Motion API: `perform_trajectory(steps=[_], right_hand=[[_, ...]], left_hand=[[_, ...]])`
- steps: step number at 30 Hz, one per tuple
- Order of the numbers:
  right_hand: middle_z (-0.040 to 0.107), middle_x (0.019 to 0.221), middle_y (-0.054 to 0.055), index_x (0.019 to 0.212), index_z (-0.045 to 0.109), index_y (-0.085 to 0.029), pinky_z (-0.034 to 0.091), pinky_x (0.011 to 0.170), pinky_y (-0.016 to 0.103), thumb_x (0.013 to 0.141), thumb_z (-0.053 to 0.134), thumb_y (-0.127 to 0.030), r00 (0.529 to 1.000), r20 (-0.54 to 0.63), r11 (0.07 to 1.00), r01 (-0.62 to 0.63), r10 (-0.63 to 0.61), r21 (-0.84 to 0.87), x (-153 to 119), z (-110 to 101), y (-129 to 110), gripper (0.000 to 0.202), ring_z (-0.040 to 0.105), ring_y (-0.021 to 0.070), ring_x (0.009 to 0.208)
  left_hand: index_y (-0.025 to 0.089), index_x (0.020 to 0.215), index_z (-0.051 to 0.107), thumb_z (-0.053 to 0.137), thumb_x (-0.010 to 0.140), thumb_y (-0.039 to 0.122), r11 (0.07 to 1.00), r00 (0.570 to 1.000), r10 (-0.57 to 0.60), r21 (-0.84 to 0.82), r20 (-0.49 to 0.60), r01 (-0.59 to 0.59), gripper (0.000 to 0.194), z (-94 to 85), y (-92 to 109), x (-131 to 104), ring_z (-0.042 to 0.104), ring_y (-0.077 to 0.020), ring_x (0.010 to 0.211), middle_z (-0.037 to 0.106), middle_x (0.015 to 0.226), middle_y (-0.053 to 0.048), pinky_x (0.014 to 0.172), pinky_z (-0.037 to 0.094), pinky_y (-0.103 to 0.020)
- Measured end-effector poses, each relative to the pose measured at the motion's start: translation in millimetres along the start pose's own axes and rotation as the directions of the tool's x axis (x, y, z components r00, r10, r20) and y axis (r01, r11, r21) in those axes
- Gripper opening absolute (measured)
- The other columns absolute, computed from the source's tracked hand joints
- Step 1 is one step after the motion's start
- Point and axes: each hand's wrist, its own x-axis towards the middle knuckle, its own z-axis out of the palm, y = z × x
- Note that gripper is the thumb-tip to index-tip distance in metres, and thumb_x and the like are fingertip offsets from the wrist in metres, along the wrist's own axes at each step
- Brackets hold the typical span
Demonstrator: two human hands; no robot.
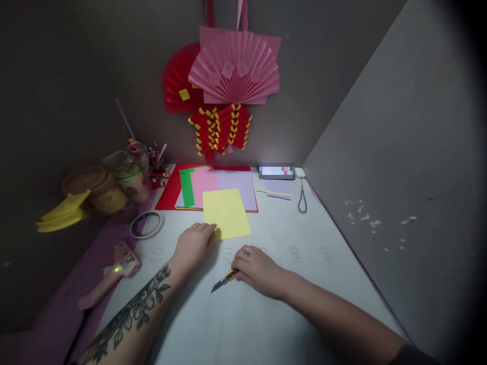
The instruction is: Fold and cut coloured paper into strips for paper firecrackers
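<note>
My left hand [196, 241] is at the near left corner of a yellow sheet of paper [227, 213], its fingers closed together on the corner. The sheet partly overlaps the stack of coloured paper behind it. My right hand [258, 268] is wrapped round a utility knife [228, 278] with a yellow and black handle. Its dark blade points left and toward me, just above or on the white table covering; I cannot tell which. The knife's rear end is hidden in my palm.
Behind lie a lilac sheet [239, 190], a pink sheet [204, 183], a green strip [186, 187] and red card [167, 195]. Left are a tape roll [161, 223], a pink glue gun [102, 286] and lidded cups [131, 177]. Thin paper strips [279, 196] lie right, near a corded white object [300, 173].
</note>
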Motion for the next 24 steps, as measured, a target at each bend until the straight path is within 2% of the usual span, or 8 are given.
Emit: perform_trajectory(steps=[2,4,7,10,12,15,18,24], right_hand=[[0.063,0.098,0.005,0.097,0.062,-0.02,0.041,0.088,0.035,0.086,0.062,-0.023,0.999,0.03,0.999,0.032,-0.032,0.008,-2.9,-4.5,6.6,0.012,0.053,0.0196,0.097],[0.062,0.096,0.005,0.097,0.061,-0.02,0.042,0.087,0.033,0.086,0.06,-0.02,0.999,0.007,0.996,0.051,-0.052,0.071,-8.0,-10.8,15.2,0.011,0.053,0.0183,0.095],[0.059,0.093,0.005,0.096,0.058,-0.018,0.045,0.081,0.03,0.086,0.053,-0.012,0.984,-0.175,0.977,-0.008,0.047,0.215,-15.4,-20.3,30.9,0.013,0.055,0.0165,0.088],[0.057,0.094,0.007,0.095,0.056,-0.018,0.046,0.081,0.031,0.086,0.047,-0.012,0.88,-0.395,0.944,-0.153,0.265,0.293,-18.5,-26.6,49.0,0.014,0.055,0.018,0.09],[0.057,0.095,0.007,0.094,0.057,-0.018,0.046,0.081,0.033,0.086,0.048,-0.014,0.818,-0.441,0.923,-0.269,0.37,0.276,-18.2,-28.1,60.5,0.013,0.055,0.0191,0.091],[0.057,0.094,0.006,0.095,0.059,-0.017,0.046,0.081,0.032,0.085,0.05,-0.015,0.794,-0.385,0.882,-0.422,0.471,0.209,-15.5,-26.9,73.3,0.014,0.056,0.0189,0.088],[0.058,0.096,0.006,0.1,0.062,-0.018,0.044,0.083,0.031,0.087,0.049,-0.014,0.815,-0.306,0.869,-0.482,0.491,0.111,-11.9,-24.9,78.5,0.019,0.055,0.0185,0.091],[0.059,0.098,0.006,0.105,0.064,-0.021,0.042,0.087,0.032,0.09,0.05,-0.015,0.871,-0.231,0.894,-0.448,0.434,-0.007,-11.2,-26.1,80.1,0.021,0.05,0.02,0.098]], left_hand=[[0.018,0.124,0.057,0.037,0.093,0.027,0.986,0.987,0.159,-0.046,-0.028,-0.16,0.038,6.4,0.4,1.3,0.056,-0.0239,0.114,0.062,0.124,-0.012,0.095,0.043,-0.038],[0.021,0.136,0.047,0.039,0.093,0.028,0.955,0.956,0.292,-0.065,0.008,-0.291,0.044,12.5,2.3,1.2,0.04,-0.0254,0.132,0.049,0.14,-0.011,0.106,0.033,-0.045],[0.021,0.147,0.027,0.041,0.093,0.038,0.911,0.896,0.412,-0.085,0.165,-0.403,0.058,18.7,6.5,-2.5,0.017,-0.028,0.143,0.029,0.152,-0.01,0.111,0.022,-0.053],[0.019,0.149,0.02,0.038,0.092,0.052,0.884,0.842,0.466,-0.109,0.272,-0.454,0.068,19.5,8.2,-7.7,0.013,-0.0291,0.143,0.023,0.154,-0.013,0.111,0.02,-0.054],[0.02,0.149,0.02,0.036,0.092,0.054,0.892,0.844,0.449,-0.099,0.293,-0.44,0.068,16.6,6.7,-9.5,0.015,-0.0291,0.143,0.024,0.153,-0.013,0.11,0.021,-0.053],[0.021,0.148,0.022,0.04,0.092,0.051,0.921,0.876,0.386,-0.065,0.288,-0.385,0.066,9.2,2.7,-7.7,0.019,-0.0295,0.142,0.03,0.152,-0.013,0.109,0.024,-0.052],[0.022,0.147,0.026,0.043,0.09,0.053,0.925,0.9,0.373,-0.022,0.227,-0.378,0.068,5.0,1.5,-2.7,0.016,-0.0311,0.142,0.031,0.151,-0.012,0.111,0.019,-0.054],[0.027,0.148,0.022,0.033,0.09,0.062,0.884,0.863,0.463,-0.041,0.201,-0.465,0.069,22.1,-0.1,4.6,0.003,-0.0326,0.144,0.02,0.156,-0.009,0.111,0.012,-0.058]])
